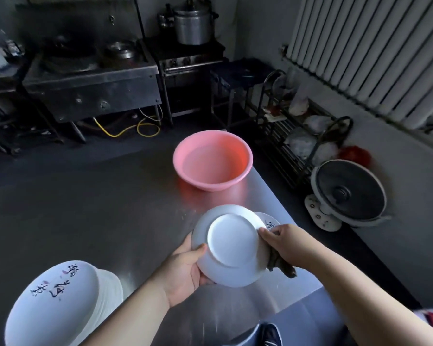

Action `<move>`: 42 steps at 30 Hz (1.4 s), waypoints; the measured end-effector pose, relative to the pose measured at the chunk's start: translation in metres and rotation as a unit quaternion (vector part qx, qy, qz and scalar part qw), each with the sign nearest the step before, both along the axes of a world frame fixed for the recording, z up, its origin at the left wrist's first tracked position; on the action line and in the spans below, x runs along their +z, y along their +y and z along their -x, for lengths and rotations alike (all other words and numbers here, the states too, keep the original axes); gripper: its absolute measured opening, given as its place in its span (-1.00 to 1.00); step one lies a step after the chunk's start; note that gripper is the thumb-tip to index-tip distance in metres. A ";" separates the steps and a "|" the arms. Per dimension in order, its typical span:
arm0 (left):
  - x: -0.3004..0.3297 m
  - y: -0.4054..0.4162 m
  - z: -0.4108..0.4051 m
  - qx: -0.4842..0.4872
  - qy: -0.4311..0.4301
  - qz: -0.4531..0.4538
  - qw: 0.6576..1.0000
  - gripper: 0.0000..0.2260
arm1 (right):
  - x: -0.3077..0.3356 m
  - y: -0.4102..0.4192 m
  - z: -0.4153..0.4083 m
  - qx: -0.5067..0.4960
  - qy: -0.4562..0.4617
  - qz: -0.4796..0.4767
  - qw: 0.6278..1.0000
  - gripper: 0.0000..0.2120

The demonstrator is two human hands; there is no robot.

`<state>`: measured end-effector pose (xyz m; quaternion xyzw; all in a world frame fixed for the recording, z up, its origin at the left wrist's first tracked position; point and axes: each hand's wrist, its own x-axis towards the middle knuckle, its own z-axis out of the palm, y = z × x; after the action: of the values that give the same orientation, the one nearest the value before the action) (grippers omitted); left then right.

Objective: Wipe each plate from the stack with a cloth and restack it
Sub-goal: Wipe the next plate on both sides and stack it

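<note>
From the head camera, my left hand (185, 267) held a white plate (229, 245) above the steel desk (98, 216), underside turned up toward me. That grip was curled round the plate's near-left rim, thumb on the upturned base side, fingers hidden beneath. My right hand (283, 243) gripped a dark cloth (280, 264) bunched in the palm, its end hanging below the hand, while my fingertips (263, 232) touched the plate's right edge. Just behind that plate, another plate (270, 222) with dark lettering lay on the desk, mostly hidden. The stack of plates (60, 303) stood at the desk's near-left corner, its top plate showing brushed characters. A pink basin (211, 159) holding water sat farther back on the desk.
</note>
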<state>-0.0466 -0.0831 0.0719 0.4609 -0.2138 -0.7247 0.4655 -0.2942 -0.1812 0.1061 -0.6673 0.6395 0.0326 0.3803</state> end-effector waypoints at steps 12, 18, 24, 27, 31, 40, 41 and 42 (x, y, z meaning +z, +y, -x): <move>-0.033 -0.078 0.085 -0.001 -0.050 -0.066 0.997 -0.29 | -0.056 -0.062 0.080 -0.165 -0.191 -0.111 0.961 -0.43; -0.061 -0.092 0.101 0.010 -0.206 -0.122 0.971 -0.79 | -0.079 -0.087 0.104 -0.091 -0.211 -0.120 0.966 -0.77; -0.081 -0.094 0.112 -0.057 -0.425 -0.096 0.898 -0.81 | -0.099 -0.100 0.101 -0.019 -0.138 -0.068 0.988 -0.73; -0.090 -0.098 0.116 -0.018 -0.465 -0.114 0.878 -0.75 | -0.110 -0.107 0.097 0.039 -0.087 -0.033 0.995 -0.76; -0.096 -0.103 0.120 -0.023 -0.535 -0.122 0.836 -0.72 | -0.114 -0.110 0.094 0.081 -0.059 -0.038 0.994 -0.71; -0.114 -0.106 0.117 -0.149 -0.702 -0.126 0.685 -0.80 | -0.133 -0.115 0.088 0.140 0.043 0.055 0.988 -0.62; -0.116 -0.105 0.116 -0.144 -0.702 -0.123 0.687 -0.81 | -0.136 -0.115 0.088 0.141 0.050 0.066 0.987 -0.61; -0.118 -0.105 0.115 -0.137 -0.702 -0.119 0.689 -0.82 | -0.136 -0.114 0.088 0.144 0.060 0.078 0.985 -0.61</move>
<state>-0.1616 -0.1880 -0.0464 0.8521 -0.4509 -0.2651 0.0162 -0.3817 -0.2952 -0.0300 -0.7771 0.5588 0.0769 0.2792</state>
